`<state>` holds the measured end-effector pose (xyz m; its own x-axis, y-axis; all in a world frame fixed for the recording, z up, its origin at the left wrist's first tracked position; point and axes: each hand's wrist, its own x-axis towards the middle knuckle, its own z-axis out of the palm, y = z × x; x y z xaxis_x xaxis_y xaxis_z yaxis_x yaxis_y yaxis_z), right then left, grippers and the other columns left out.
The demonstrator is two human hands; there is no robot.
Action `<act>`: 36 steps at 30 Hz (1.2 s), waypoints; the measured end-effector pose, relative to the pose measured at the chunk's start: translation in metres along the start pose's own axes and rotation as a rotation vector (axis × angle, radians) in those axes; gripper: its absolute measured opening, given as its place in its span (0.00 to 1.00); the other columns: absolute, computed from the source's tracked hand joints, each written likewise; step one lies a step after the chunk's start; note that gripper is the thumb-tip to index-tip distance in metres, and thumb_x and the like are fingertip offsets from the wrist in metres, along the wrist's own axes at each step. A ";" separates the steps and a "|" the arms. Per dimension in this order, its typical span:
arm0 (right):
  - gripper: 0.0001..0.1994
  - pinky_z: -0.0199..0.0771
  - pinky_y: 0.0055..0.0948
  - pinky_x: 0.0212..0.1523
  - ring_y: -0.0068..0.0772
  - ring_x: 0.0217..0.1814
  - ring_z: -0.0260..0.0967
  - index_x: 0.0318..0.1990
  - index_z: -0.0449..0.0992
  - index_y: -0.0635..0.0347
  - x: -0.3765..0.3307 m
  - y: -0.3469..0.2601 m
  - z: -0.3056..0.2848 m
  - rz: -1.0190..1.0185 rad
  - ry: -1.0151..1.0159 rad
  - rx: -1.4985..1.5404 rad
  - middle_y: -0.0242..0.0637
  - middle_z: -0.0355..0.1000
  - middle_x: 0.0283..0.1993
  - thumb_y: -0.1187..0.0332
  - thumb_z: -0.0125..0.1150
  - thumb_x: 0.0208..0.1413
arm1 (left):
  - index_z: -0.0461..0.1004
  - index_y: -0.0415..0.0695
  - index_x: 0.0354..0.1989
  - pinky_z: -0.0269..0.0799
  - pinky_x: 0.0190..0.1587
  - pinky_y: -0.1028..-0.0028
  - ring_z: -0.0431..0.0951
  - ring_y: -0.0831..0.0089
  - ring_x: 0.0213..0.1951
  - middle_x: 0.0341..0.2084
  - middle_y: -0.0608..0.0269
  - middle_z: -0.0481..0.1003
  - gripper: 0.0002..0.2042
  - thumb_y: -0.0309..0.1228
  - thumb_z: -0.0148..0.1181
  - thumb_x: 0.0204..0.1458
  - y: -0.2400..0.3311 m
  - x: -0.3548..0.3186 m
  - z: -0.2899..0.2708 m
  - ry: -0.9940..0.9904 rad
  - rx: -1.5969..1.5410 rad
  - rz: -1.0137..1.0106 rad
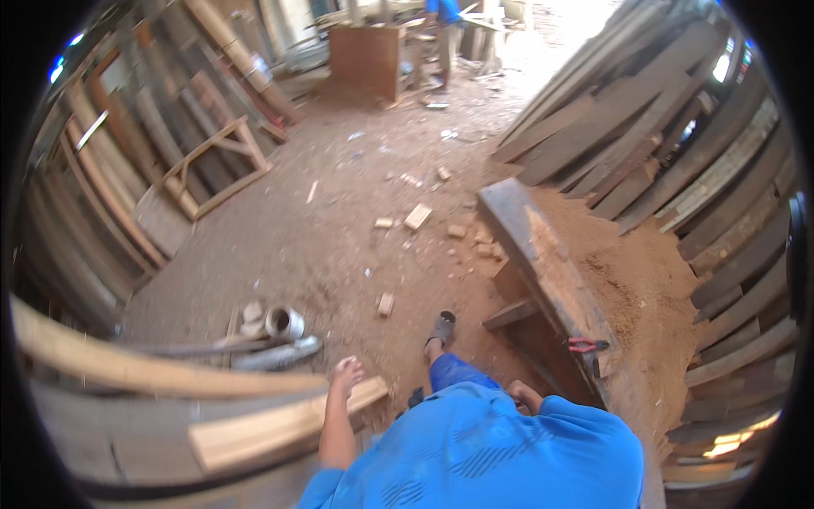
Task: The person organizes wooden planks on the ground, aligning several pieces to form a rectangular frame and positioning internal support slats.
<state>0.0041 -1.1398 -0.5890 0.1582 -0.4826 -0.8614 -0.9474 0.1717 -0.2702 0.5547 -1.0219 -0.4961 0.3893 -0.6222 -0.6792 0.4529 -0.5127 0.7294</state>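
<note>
My left hand (pixel 348 371) is held out beside my body, just over the end of a pale, squared timber (pixel 288 422). Its fingers look loosely apart with nothing between them, though blur hides whether they touch the wood. On the right, a bit of my bent right arm (pixel 526 396) shows past the blue shirt, while the hand itself is hidden. Pliers with red handles (pixel 585 344) lie on a worn, heavy wooden bench beam (pixel 555 263) to my right.
Wood offcuts (pixel 417 216) are scattered over the dirt floor ahead. A metal pipe piece (pixel 285 323) lies at the left near long boards. Planks (pixel 627 110) lean along the right, above sawdust (pixel 644 288). Another person (pixel 445 34) stands far off beside a brown wooden box (pixel 366 64).
</note>
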 end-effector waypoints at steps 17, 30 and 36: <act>0.19 0.73 0.44 0.50 0.56 0.49 0.74 0.41 0.80 0.64 0.167 -0.512 -0.459 -0.613 0.409 0.271 0.55 0.76 0.45 0.56 0.56 0.52 | 0.73 0.45 0.47 0.72 0.34 0.62 0.77 0.61 0.35 0.35 0.55 0.77 0.16 0.43 0.57 0.56 0.183 0.260 0.057 0.285 0.395 -0.348; 0.21 0.73 0.46 0.45 0.51 0.42 0.76 0.38 0.79 0.68 0.369 -0.491 -0.573 0.047 0.640 0.381 0.54 0.77 0.41 0.55 0.57 0.51 | 0.73 0.40 0.49 0.72 0.48 0.58 0.77 0.52 0.47 0.45 0.46 0.76 0.22 0.45 0.58 0.53 0.560 0.699 0.098 0.252 1.004 0.104; 0.15 0.71 0.42 0.25 0.40 0.24 0.71 0.32 0.79 0.62 0.412 -0.446 -0.531 0.373 0.400 0.862 0.38 0.73 0.23 0.61 0.52 0.59 | 0.74 0.39 0.50 0.72 0.50 0.66 0.78 0.63 0.45 0.43 0.52 0.78 0.19 0.39 0.59 0.56 0.737 0.810 0.324 -0.104 0.888 0.396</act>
<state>0.3436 -1.8712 -0.5948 -0.3598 -0.4965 -0.7900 -0.3698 0.8532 -0.3678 0.9436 -2.0952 -0.4820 0.2910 -0.8728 -0.3919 -0.4813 -0.4876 0.7285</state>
